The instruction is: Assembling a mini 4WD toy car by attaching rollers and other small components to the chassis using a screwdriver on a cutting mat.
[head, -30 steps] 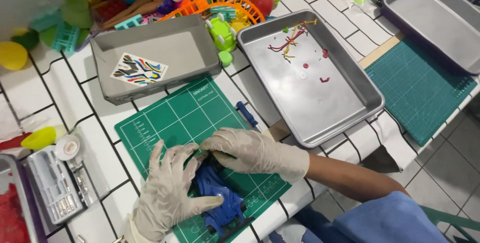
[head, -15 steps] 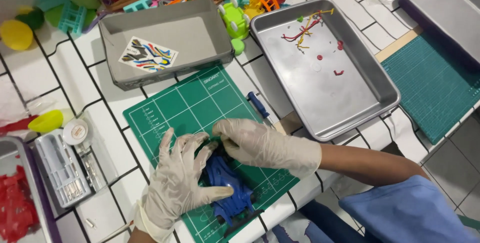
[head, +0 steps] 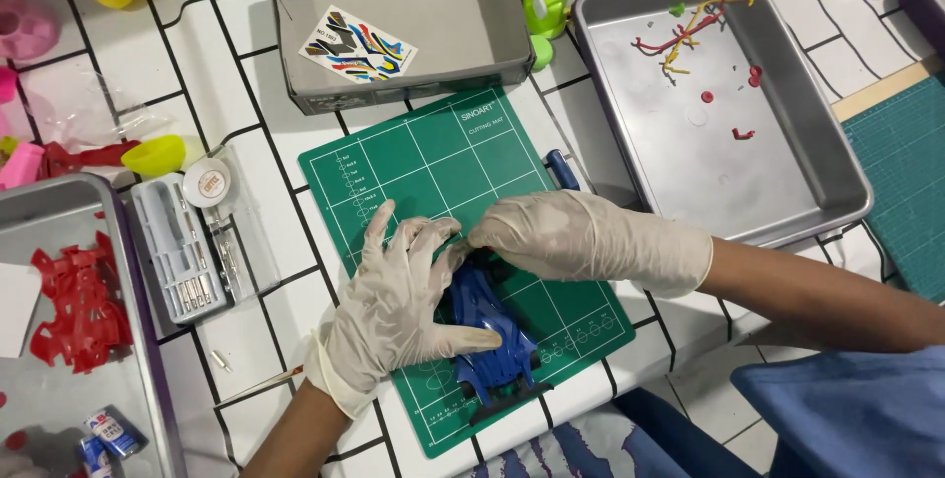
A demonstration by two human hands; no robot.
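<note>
Both hands stay put: left hand [head: 399,316] grips blue toy car [head: 489,335] (green cutting mat [head: 433,168] beneath), right hand [head: 571,237] presses its 12 o'clock end.

A white-tiled desk [head: 118,74] with dark grout carries a green cutting mat [head: 443,163] at centre, a grey box [head: 394,74] above it, a metal tray [head: 787,173] at upper right, another tray [head: 138,340] at lower left, and a clear parts case [head: 177,252] beside that.
</note>
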